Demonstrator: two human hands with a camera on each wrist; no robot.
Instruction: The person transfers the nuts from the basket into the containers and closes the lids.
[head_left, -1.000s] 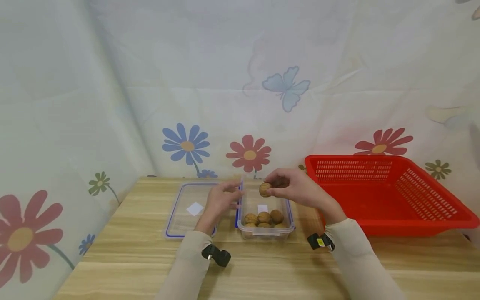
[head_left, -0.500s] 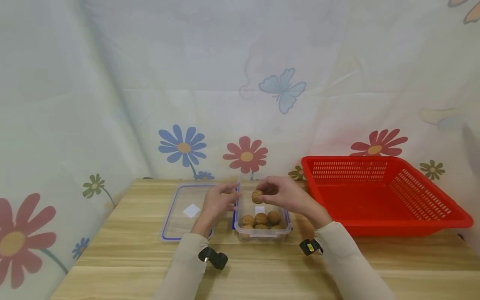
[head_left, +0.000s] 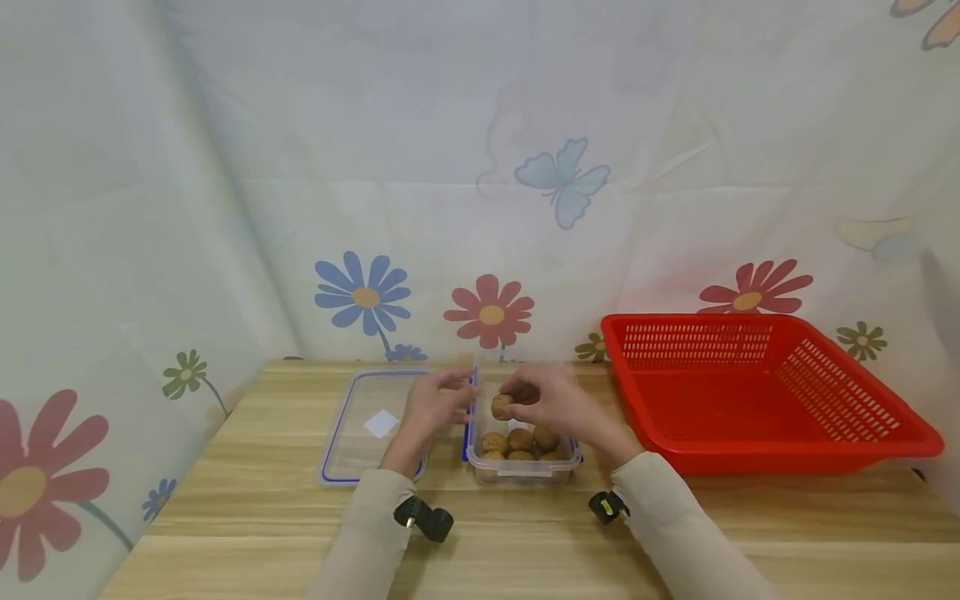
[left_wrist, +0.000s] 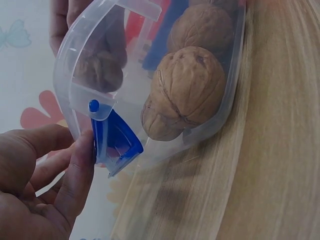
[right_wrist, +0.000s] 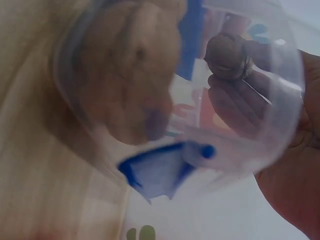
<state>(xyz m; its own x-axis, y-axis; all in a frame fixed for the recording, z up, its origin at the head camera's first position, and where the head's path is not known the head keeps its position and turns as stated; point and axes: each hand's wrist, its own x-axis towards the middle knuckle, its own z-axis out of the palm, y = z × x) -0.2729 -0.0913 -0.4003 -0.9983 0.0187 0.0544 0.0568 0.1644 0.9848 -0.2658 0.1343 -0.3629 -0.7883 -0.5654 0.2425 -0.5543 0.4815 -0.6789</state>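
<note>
A clear plastic food box (head_left: 525,471) with blue latches stands mid-table. Several walnuts (head_left: 519,439) lie in its near end. Over the box, my right hand (head_left: 551,406) pinches a single walnut (head_left: 502,407) between thumb and fingers. Through the box wall in the right wrist view, this walnut (right_wrist: 226,56) shows at the fingertips. My left hand (head_left: 435,406) is at the left side of the box. In the left wrist view its loosely bent fingers (left_wrist: 81,167) touch the rim beside a blue latch (left_wrist: 115,140) that hangs unfastened.
Left of the box lies its clear lid (head_left: 348,454) with a blue seal and a white paper square (head_left: 381,423). A large red plastic basket (head_left: 720,450) stands at the right. A flower-printed cloth (head_left: 420,208) hangs behind the wooden table (head_left: 487,550).
My right hand has carried the walnut leftward and lower, toward the walnuts in the box. The left hand stays by the rim. The head view has shifted slightly.
</note>
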